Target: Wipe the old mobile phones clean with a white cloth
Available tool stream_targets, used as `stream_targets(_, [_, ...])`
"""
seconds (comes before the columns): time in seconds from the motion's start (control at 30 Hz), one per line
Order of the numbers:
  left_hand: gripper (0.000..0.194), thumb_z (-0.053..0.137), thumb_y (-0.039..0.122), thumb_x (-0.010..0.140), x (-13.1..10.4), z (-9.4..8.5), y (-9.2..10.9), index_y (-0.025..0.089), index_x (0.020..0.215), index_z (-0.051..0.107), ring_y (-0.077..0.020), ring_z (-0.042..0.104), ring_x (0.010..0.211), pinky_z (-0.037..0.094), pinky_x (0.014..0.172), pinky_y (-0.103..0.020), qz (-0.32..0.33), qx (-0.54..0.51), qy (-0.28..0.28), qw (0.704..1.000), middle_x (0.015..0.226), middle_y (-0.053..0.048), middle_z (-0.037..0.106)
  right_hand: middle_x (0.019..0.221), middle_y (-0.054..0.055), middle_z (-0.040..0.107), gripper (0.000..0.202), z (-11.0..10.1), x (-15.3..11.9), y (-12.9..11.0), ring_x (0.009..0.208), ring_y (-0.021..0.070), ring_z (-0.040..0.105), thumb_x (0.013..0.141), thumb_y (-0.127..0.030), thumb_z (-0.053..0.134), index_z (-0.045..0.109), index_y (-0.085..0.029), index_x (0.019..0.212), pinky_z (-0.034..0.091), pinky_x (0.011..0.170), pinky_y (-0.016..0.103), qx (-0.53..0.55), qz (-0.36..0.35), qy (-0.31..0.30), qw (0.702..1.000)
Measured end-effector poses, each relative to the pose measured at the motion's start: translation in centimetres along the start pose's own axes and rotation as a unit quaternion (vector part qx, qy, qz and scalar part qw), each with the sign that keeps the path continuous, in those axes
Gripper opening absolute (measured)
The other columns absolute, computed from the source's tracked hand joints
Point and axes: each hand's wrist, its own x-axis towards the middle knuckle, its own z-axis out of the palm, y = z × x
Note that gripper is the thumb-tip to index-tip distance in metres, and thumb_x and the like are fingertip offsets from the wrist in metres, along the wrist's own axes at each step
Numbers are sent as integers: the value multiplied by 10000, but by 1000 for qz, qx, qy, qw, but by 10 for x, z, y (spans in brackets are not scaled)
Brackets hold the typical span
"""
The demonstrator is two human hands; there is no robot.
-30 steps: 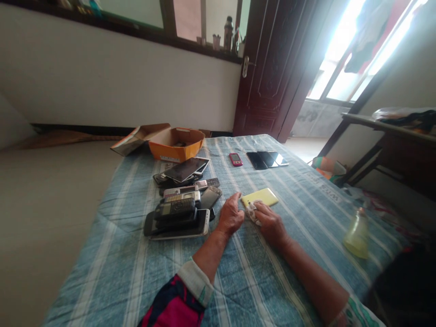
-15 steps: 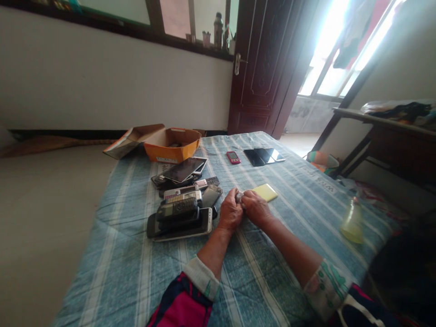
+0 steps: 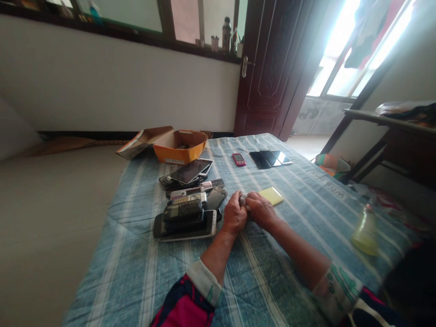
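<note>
My left hand (image 3: 235, 214) and my right hand (image 3: 261, 211) meet over the middle of the striped cloth, fingers closed on a small greyish thing (image 3: 243, 198). The fingers cover most of it, and its kind is hidden. Just beyond my right hand lies a flat yellow rectangle (image 3: 273, 195), perhaps a phone or its cover. To the left of my left hand is a loose pile of old mobile phones; a black keypad phone (image 3: 184, 211) lies on top of a white-edged smartphone (image 3: 200, 230). A dark tablet-like device (image 3: 189, 171) tops the pile's far part.
An orange cardboard box (image 3: 180, 152) stands with its lid open behind the pile. A pink phone (image 3: 239, 159) and several dark smartphones (image 3: 270, 159) lie farther back. At right stands a spray bottle (image 3: 366, 231) with yellowish liquid. The blue striped cloth (image 3: 136, 272) covers the surface.
The whole view has shifted slightly, so everything sits a little farther right. Both hands keep their closed hold on the small greyish thing, with hardly any movement.
</note>
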Motion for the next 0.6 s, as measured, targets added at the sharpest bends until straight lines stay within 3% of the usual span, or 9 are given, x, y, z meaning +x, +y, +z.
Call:
stream_targets(0.17, [514, 487, -3, 709, -1, 1, -3, 182, 1188, 510, -206, 598, 1162, 517, 953, -352, 8, 39, -13, 999, 1221, -108, 640, 1054, 75, 641, 246, -4, -37, 23, 1011, 184, 568, 817, -9, 486, 639, -199, 845, 451, 870, 276, 63, -53, 62, 995])
stream_targets(0.37, [512, 533, 52, 722, -3, -1, -8, 205, 1211, 523, -220, 607, 1146, 527, 948, -357, 48, 79, -16, 996, 1212, -87, 646, 1080, 75, 673, 311, -3, -50, 75, 1007, 191, 610, 814, -12, 431, 661, -209, 880, 482, 870, 314, 88, -5, 138, 987])
stream_targets(0.47, [494, 550, 81, 734, -3, -1, -9, 182, 1217, 528, -233, 609, 1137, 531, 943, -369, 59, 99, -18, 993, 1206, -107, 644, 1055, 93, 676, 277, 0, -46, 73, 1008, 204, 610, 836, -33, 442, 664, -197, 860, 490, 862, 326, 92, -35, 140, 985])
stream_targets(0.6, [484, 558, 92, 736, -3, -2, -10, 186, 1210, 532, -231, 612, 1127, 525, 948, -380, 72, 117, -17, 990, 1196, -102, 648, 1023, 103, 668, 230, 0, -40, 46, 1073, 218, 573, 864, -69, 472, 665, -195, 863, 472, 919, 355, 112, -122, 119, 979])
